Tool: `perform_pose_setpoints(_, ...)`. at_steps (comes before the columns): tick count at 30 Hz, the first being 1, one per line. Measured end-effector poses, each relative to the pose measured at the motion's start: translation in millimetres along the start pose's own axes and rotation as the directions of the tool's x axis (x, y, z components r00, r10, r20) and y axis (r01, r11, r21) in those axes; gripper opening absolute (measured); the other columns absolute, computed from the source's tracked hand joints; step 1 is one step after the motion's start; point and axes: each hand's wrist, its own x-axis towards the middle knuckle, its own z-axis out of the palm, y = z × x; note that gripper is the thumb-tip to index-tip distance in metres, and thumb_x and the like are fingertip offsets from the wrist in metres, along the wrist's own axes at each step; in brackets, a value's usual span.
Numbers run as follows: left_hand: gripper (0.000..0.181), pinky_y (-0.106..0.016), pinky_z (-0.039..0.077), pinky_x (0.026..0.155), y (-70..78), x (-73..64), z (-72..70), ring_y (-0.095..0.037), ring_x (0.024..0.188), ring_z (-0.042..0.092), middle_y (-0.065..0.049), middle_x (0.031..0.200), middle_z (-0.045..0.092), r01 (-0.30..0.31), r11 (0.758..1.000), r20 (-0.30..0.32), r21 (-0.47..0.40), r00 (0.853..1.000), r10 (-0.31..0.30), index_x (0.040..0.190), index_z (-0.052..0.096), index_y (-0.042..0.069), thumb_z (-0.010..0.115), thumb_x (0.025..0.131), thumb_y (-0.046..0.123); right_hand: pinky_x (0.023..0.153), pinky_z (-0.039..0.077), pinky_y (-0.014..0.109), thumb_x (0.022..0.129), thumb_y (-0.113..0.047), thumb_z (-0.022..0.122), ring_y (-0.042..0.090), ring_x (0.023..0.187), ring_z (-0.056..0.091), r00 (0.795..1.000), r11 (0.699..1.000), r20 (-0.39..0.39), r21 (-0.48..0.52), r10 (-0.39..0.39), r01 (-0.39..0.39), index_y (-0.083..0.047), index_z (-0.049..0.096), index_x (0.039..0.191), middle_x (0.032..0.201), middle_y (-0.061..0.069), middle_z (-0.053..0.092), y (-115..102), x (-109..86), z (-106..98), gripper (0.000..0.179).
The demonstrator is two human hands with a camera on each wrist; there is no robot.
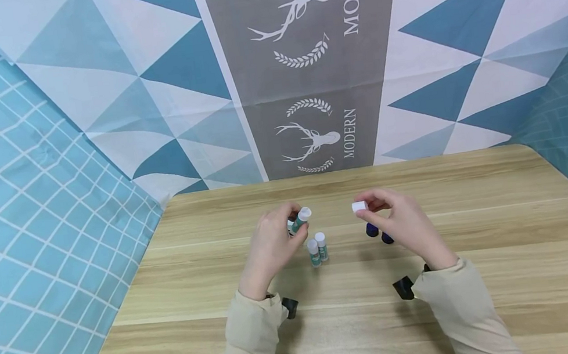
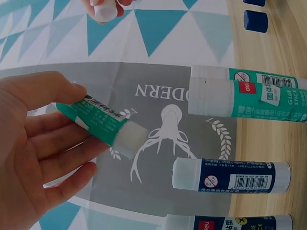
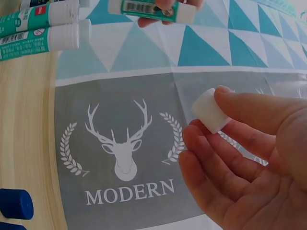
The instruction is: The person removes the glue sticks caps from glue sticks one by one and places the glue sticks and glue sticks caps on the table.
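My left hand grips a green glue stick between thumb and fingers, its pale end bare and tilted up to the right. Across from it, my right hand pinches a small white cap by thumb and fingertips, apart from the stick. Two more green glue sticks with white caps stand upright side by side, just right of and nearer than my left hand. Two navy glue sticks with pale tops stand in the left wrist view, mostly hidden behind my left hand in the head view.
Two dark blue caps sit on the wooden table beside and below my right hand. A patterned cloth with deer prints hangs behind the table's far edge. A dark wrist-mounted piece juts from the right sleeve.
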Motion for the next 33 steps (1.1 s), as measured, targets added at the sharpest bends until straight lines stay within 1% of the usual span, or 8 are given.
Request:
perform_pose_setpoints(4, 0.019, -0.034, 0.048, 0.072, -3.4, -0.7, 1.7, -0.019, 0.072, 0.061, -0.003, 0.082, 0.065, 0.017, 1.000, 0.023, -0.021, 1.000, -0.017, 0.094, 0.059, 0.007, 0.065, 0.076, 0.008, 0.075, 0.048, 0.037, 0.084, -0.022, 0.064, 0.019, 0.084, 0.060, 1.000, 1.000, 0.019, -0.012, 0.003, -0.003, -0.010, 0.063, 0.109, 0.093, 0.003, 0.065, 3, 1.1, -2, 0.027)
perform_pose_setpoints(9, 0.022, -0.028, 0.048, 0.062, -7.2, -2.8, 3.1, -0.015, 0.069, 0.058, -0.002, 0.082, 0.062, 0.025, 0.999, 0.051, -0.036, 0.998, -0.023, 0.095, 0.055, 0.009, 0.062, 0.074, 0.004, 0.071, 0.048, 0.032, 0.084, -0.019, 0.064, 0.016, 0.079, 0.059, 0.996, 0.998, 0.091, -0.056, 0.024, -0.019, -0.009, 0.063, 0.106, 0.090, 0.003, 0.065, 6, 1.3, -5, 0.024)
perform_pose_setpoints(12, 0.022, -0.027, 0.047, 0.064, -8.3, -3.2, 4.4, -0.013, 0.072, 0.055, 0.001, 0.084, 0.059, 0.035, 0.999, 0.080, -0.036, 0.996, -0.032, 0.093, 0.054, 0.010, 0.062, 0.074, 0.003, 0.069, 0.048, 0.031, 0.083, -0.018, 0.065, 0.015, 0.077, 0.058, 0.992, 0.995, 0.123, -0.094, 0.040, -0.029, -0.007, 0.063, 0.107, 0.087, 0.003, 0.064, 8, 1.6, -5, 0.026)
perform_pose_setpoints(16, 0.021, -0.027, 0.046, 0.065, -7.8, -3.3, 4.8, -0.012, 0.073, 0.052, 0.001, 0.085, 0.055, 0.061, 0.998, 0.129, -0.015, 0.990, -0.058, 0.091, 0.054, 0.011, 0.063, 0.073, 0.005, 0.069, 0.048, 0.033, 0.082, -0.017, 0.066, 0.016, 0.076, 0.059, 0.992, 0.990, 0.118, -0.138, 0.045, -0.028, -0.004, 0.061, 0.108, 0.086, 0.005, 0.065, 13, 3.4, -3, 0.029)
perform_pose_setpoints(22, 0.018, -0.026, 0.045, 0.064, -7.5, -3.9, 5.4, -0.013, 0.072, 0.051, 0.000, 0.083, 0.054, 0.089, 0.996, 0.196, 0.016, 0.976, -0.090, 0.087, 0.055, 0.010, 0.061, 0.073, 0.001, 0.062, 0.048, 0.031, 0.080, -0.008, 0.067, 0.018, 0.075, 0.061, 0.991, 0.983, 0.130, -0.184, 0.016, 0.008, -0.004, 0.063, 0.097, 0.087, 0.007, 0.065, 22, 6.1, 4, 0.019)
perform_pose_setpoints(27, 0.018, -0.026, 0.046, 0.063, -8.3, -5.1, 7.5, -0.013, 0.072, 0.054, -0.002, 0.084, 0.054, 0.122, 0.992, 0.268, 0.043, 0.955, -0.129, 0.088, 0.055, 0.008, 0.061, 0.073, -0.001, 0.059, 0.046, 0.027, 0.079, -0.003, 0.064, 0.019, 0.075, 0.061, 0.984, 0.983, 0.179, -0.181, 0.020, 0.013, -0.003, 0.064, 0.095, 0.087, 0.009, 0.064, 28, 6.2, 9, 0.017)
perform_pose_setpoints(30, 0.016, -0.027, 0.046, 0.062, -8.5, -5.6, 8.6, -0.014, 0.071, 0.054, -0.004, 0.085, 0.054, 0.159, 0.986, 0.285, 0.059, 0.944, -0.169, 0.086, 0.056, 0.007, 0.062, 0.074, -0.002, 0.061, 0.047, 0.028, 0.078, 0.001, 0.061, 0.019, 0.075, 0.060, 0.977, 0.985, 0.212, -0.173, 0.022, 0.016, -0.001, 0.064, 0.094, 0.087, 0.010, 0.064, 31, 6.2, 11, 0.017)
perform_pose_setpoints(33, 0.014, -0.028, 0.047, 0.063, -8.6, -5.8, 9.5, -0.016, 0.072, 0.055, -0.005, 0.086, 0.056, 0.180, 0.981, 0.282, 0.071, 0.940, -0.193, 0.086, 0.058, 0.007, 0.063, 0.075, 0.000, 0.064, 0.047, 0.030, 0.077, 0.004, 0.060, 0.020, 0.076, 0.060, 0.969, 0.985, 0.245, -0.175, 0.040, 0.004, 0.000, 0.065, 0.094, 0.088, 0.010, 0.064, 33, 6.4, 13, 0.019)
